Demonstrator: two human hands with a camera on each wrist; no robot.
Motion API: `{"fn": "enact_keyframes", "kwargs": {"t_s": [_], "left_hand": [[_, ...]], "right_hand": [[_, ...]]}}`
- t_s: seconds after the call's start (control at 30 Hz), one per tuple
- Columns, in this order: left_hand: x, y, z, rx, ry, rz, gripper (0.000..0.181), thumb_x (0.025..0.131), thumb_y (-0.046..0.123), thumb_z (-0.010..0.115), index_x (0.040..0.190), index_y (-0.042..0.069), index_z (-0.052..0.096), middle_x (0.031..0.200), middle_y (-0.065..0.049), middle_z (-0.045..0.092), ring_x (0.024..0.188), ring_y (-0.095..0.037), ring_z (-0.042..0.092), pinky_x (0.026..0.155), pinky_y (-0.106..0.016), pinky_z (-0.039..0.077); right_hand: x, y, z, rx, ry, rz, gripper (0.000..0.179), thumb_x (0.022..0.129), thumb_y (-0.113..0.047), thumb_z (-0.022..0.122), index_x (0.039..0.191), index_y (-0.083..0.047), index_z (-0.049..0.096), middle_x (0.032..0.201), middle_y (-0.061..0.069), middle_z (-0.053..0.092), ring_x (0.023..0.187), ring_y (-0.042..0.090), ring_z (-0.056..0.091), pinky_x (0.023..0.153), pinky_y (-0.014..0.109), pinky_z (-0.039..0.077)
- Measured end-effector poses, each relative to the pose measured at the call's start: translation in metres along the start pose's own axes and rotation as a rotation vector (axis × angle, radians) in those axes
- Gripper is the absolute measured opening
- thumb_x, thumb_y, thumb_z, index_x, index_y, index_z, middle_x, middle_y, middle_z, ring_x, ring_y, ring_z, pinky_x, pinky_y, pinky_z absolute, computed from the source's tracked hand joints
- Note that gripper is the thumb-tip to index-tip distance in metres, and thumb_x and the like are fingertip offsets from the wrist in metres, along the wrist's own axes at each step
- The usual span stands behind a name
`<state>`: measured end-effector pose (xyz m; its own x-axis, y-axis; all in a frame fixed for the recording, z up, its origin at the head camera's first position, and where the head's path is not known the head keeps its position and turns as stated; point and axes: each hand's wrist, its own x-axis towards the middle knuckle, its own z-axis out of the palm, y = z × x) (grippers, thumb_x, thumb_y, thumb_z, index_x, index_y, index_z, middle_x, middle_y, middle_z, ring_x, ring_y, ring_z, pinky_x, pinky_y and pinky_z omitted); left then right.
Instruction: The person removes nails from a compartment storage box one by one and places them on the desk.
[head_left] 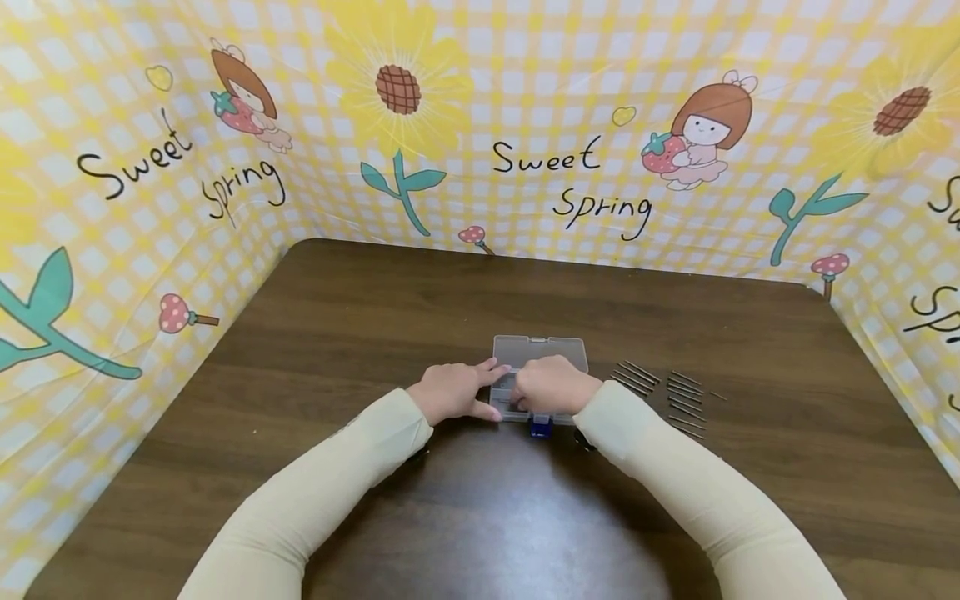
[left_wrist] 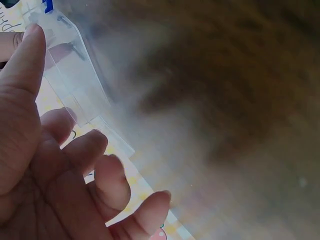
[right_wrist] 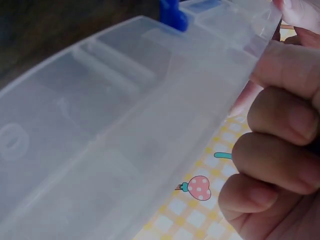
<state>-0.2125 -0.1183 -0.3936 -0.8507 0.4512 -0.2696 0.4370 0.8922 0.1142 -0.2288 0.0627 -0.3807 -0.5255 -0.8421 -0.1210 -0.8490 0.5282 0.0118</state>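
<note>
A small clear plastic box (head_left: 497, 402) with compartments stands on the table, its lid (head_left: 538, 352) raised at the back. A blue latch (head_left: 540, 428) hangs at its front. My left hand (head_left: 452, 392) is at the box's left end, thumb near the front corner and a finger near the back one; its fingers are spread in the left wrist view. My right hand (head_left: 553, 385) reaches over the box, fingertips down in a left compartment. In the right wrist view its other fingers (right_wrist: 275, 155) are curled. What lies between thumb and index finger is hidden.
Right of the box lie thin dark metal pieces like nails or screws, in a left group (head_left: 637, 379) and a right group (head_left: 686, 404). The brown wooden table (head_left: 375, 300) is bordered by a yellow checked cloth (head_left: 315, 108) with printed figures.
</note>
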Motion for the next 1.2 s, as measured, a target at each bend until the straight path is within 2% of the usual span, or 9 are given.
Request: {"fn": "enact_keyframes", "kwargs": {"t_s": [0.1, 0.23, 0.4, 0.5, 0.6, 0.87, 0.97, 1.07, 1.2], "left_hand": [[0.000, 0.000, -0.001, -0.008, -0.009, -0.005, 0.083, 0.077, 0.059, 0.066, 0.149, 0.031, 0.036, 0.152, 0.004, 0.035, 0.101, -0.026, 0.063, 0.045, -0.028, 0.034], [0.001, 0.001, -0.002, -0.021, -0.020, -0.011, 0.082, 0.077, 0.058, 0.066, 0.149, 0.032, 0.036, 0.152, 0.004, 0.034, 0.110, -0.027, 0.061, 0.046, -0.029, 0.036], [0.001, 0.001, -0.001, -0.032, -0.019, -0.003, 0.083, 0.078, 0.058, 0.066, 0.149, 0.030, 0.035, 0.153, 0.003, 0.033, 0.100, -0.026, 0.063, 0.044, -0.027, 0.032], [0.001, 0.000, -0.001, -0.025, -0.013, 0.006, 0.082, 0.078, 0.058, 0.066, 0.149, 0.030, 0.035, 0.153, 0.003, 0.033, 0.097, -0.025, 0.064, 0.043, -0.026, 0.030], [0.000, 0.000, -0.002, -0.023, -0.015, 0.004, 0.082, 0.078, 0.058, 0.066, 0.149, 0.031, 0.035, 0.153, 0.004, 0.033, 0.103, -0.026, 0.063, 0.043, -0.026, 0.031], [0.000, 0.003, -0.003, -0.031, -0.027, 0.004, 0.082, 0.079, 0.058, 0.066, 0.150, 0.031, 0.034, 0.153, 0.004, 0.032, 0.109, -0.026, 0.061, 0.044, -0.027, 0.031], [0.000, 0.003, -0.004, -0.031, -0.033, 0.002, 0.082, 0.079, 0.058, 0.066, 0.150, 0.031, 0.034, 0.153, 0.004, 0.032, 0.108, -0.025, 0.061, 0.043, -0.026, 0.030], [0.000, 0.003, -0.004, -0.034, -0.040, -0.005, 0.082, 0.079, 0.058, 0.066, 0.150, 0.031, 0.034, 0.153, 0.004, 0.032, 0.106, -0.025, 0.062, 0.043, -0.026, 0.029], [0.000, 0.002, -0.005, -0.034, -0.046, -0.019, 0.082, 0.079, 0.058, 0.066, 0.150, 0.031, 0.034, 0.153, 0.004, 0.032, 0.110, -0.027, 0.060, 0.044, -0.027, 0.032]], "right_hand": [[0.002, 0.000, 0.001, -0.002, 0.012, 0.008, 0.013, 0.080, -0.008, 0.071, 0.083, -0.019, 0.079, 0.082, -0.003, 0.073, 0.071, 0.017, 0.067, 0.058, 0.038, 0.053], [0.006, 0.000, 0.004, -0.028, 0.062, -0.004, 0.011, 0.078, -0.008, 0.074, 0.077, -0.018, 0.078, 0.077, -0.004, 0.072, 0.064, 0.014, 0.065, 0.056, 0.034, 0.053], [0.009, 0.000, 0.008, -0.084, 0.114, -0.051, 0.016, 0.075, -0.007, 0.074, 0.067, -0.021, 0.073, 0.067, -0.008, 0.068, 0.052, 0.010, 0.056, 0.051, 0.031, 0.050], [0.009, -0.001, 0.010, -0.117, 0.110, -0.078, 0.019, 0.075, -0.008, 0.074, 0.063, -0.020, 0.067, 0.062, -0.009, 0.063, 0.047, 0.009, 0.046, 0.049, 0.030, 0.047], [0.009, -0.001, 0.011, -0.137, 0.100, -0.090, 0.022, 0.076, -0.008, 0.073, 0.061, -0.020, 0.062, 0.059, -0.009, 0.059, 0.045, 0.010, 0.039, 0.048, 0.031, 0.046], [0.005, -0.001, 0.008, -0.105, 0.053, -0.076, 0.022, 0.080, -0.006, 0.071, 0.065, -0.019, 0.061, 0.058, -0.010, 0.052, 0.048, 0.008, 0.033, 0.048, 0.031, 0.045], [0.002, 0.000, 0.004, -0.081, 0.039, -0.075, 0.019, 0.081, -0.005, 0.070, 0.068, -0.018, 0.063, 0.060, -0.008, 0.055, 0.049, 0.008, 0.036, 0.050, 0.030, 0.046], [-0.002, 0.001, -0.003, -0.067, 0.032, -0.063, 0.014, 0.082, -0.007, 0.070, 0.072, -0.017, 0.066, 0.065, -0.006, 0.061, 0.051, 0.010, 0.047, 0.053, 0.031, 0.048], [-0.007, 0.006, -0.008, -0.062, 0.037, -0.037, 0.009, 0.084, -0.009, 0.070, 0.079, -0.016, 0.070, 0.075, -0.005, 0.068, 0.060, 0.014, 0.061, 0.058, 0.031, 0.051]]}}
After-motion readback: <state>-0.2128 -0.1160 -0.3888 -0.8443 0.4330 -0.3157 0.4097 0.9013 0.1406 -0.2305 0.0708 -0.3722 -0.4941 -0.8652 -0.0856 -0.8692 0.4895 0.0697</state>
